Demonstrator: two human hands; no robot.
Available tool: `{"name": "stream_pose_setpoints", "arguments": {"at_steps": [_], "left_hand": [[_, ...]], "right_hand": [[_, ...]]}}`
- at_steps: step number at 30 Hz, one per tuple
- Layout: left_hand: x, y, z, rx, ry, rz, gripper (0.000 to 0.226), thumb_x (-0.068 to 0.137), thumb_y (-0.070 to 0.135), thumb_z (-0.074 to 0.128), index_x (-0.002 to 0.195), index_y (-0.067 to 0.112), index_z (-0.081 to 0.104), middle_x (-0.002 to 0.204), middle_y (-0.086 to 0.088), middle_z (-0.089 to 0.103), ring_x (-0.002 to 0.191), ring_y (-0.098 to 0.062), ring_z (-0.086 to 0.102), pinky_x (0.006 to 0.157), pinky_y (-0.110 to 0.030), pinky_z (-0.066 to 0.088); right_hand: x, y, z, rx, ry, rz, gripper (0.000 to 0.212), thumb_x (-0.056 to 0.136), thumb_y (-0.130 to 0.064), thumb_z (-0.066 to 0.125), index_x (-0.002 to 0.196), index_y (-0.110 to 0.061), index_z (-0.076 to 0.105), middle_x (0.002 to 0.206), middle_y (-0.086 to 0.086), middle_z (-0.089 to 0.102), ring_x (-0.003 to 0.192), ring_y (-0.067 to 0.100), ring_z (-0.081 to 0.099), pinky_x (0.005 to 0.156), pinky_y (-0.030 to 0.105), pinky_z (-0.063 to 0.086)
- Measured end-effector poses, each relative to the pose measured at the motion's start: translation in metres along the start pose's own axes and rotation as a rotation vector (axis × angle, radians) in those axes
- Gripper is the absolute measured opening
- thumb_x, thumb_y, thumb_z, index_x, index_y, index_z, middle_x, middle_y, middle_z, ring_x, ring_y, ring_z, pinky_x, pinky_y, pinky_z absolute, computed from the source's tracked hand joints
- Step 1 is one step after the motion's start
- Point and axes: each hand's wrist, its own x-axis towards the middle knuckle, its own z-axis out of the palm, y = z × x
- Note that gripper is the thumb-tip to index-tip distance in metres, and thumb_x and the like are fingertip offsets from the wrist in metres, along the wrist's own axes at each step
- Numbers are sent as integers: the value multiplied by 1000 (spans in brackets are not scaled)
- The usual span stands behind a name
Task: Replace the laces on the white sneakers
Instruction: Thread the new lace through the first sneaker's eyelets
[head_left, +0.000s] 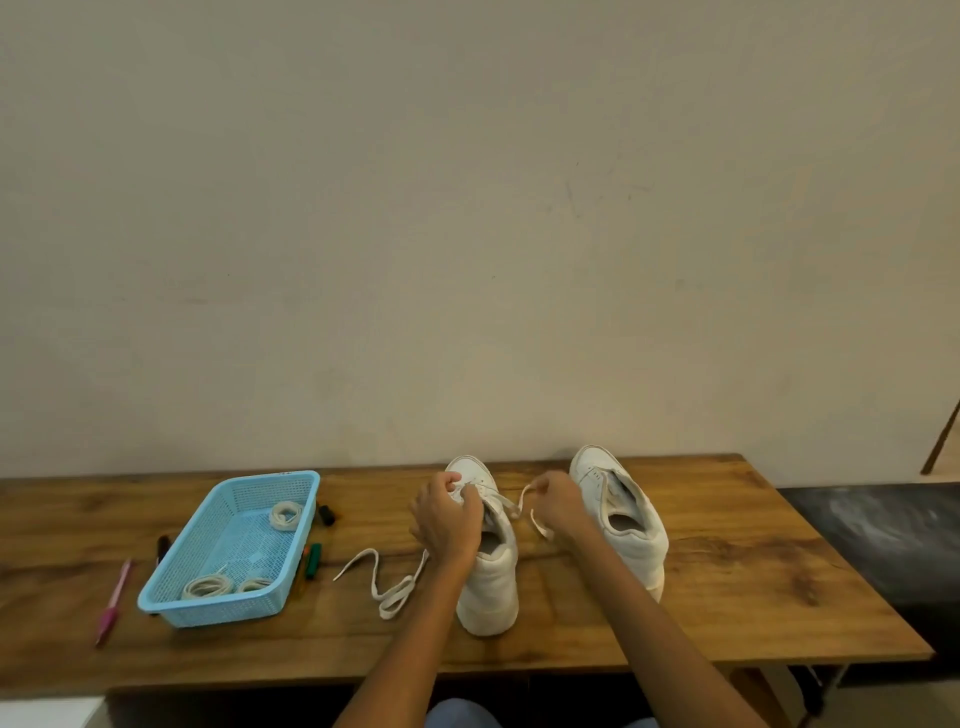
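Left sneaker (488, 561) is stood on the bench (727, 597), toe away from the person. Left hand (447, 522) is curled over its eyelet area, apparently pinching the lace (382, 584) there; exact finger contact is hidden. Right hand (558, 501) is closed in a pinch on the other lace end, held up just right of the shoe. The loose tail is trailed across the bench to the left of the sneaker.

Right sneaker (621, 514) is parked beside it, with no lace visible in its eyelets.

Blue basket (171, 603) is set well left, with three coiled laces (208, 587) inside, pens lying around it.

Progress: judged early to mid. One shoe is mid-lacing or mid-unlacing, which cannot be told. Coils in the basket are untouched; the second shoe is left to lace.
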Motion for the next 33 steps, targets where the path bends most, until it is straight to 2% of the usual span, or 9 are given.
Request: {"name": "stream_pose_setpoints", "arguments": {"at_steps": [3,7,10,14,17,21,24,29,33], "left_hand": [[-5,3,-2,26,-64,86,23,79,16,58,102,18,60,105,0,61,104,-22,52,86,-41,47],[-7,4,-1,133,-88,18,21,81,17,61,102,12,57,104,-4,61,101,-23,53,69,-28,42],[-11,0,-4,87,-49,24,8,88,17,61,91,10,63,91,-4,66,79,-13,55,56,-18,36],[-10,-9,-6,-102,26,-38,18,88,14,61,71,12,64,67,-1,61,59,-10,50,47,-16,30],[-6,-14,-4,-211,10,-122,19,88,17,60,72,12,69,68,-1,64,62,-14,55,47,-21,34],[-1,-18,-3,-278,-23,-183,21,90,21,58,71,15,66,69,-2,63,67,-18,57,53,-23,39],[-2,-20,-1,-289,-26,-205,22,92,26,57,75,16,66,72,-1,63,70,-18,58,55,-24,42],[-5,-21,2,-351,-10,-270,26,92,31,57,90,9,70,85,-6,68,78,-19,61,51,-19,38],[-5,-19,1,-370,17,-305,27,90,34,61,85,8,69,84,-6,68,77,-20,61,51,-20,39]], "right_hand": [[1,-13,3,188,163,-17,24,90,1,51,108,0,67,111,13,67,102,24,61,75,20,39],[-14,-35,21,307,191,-134,23,89,6,50,94,0,71,88,9,69,74,14,59,60,10,40],[-20,-38,42,285,228,-165,23,89,4,49,95,-1,70,91,9,71,77,9,54,67,15,39],[-19,-33,52,269,258,-176,19,90,2,49,89,1,68,86,12,69,72,9,50,60,10,35],[-18,-31,53,270,260,-191,16,89,1,52,86,1,68,85,11,69,73,11,52,63,9,37],[-16,-29,55,232,220,-219,15,88,-2,57,92,-4,71,93,8,71,88,17,62,78,21,46],[-14,-31,54,148,179,-219,19,91,-4,54,101,-5,70,100,7,70,92,16,62,72,14,39],[-13,-37,53,-25,101,-245,20,93,-5,50,97,-8,69,95,9,70,78,15,59,67,20,45],[-12,-39,50,-104,84,-251,20,93,-7,50,99,-7,69,99,10,67,84,18,60,70,23,46]]}}
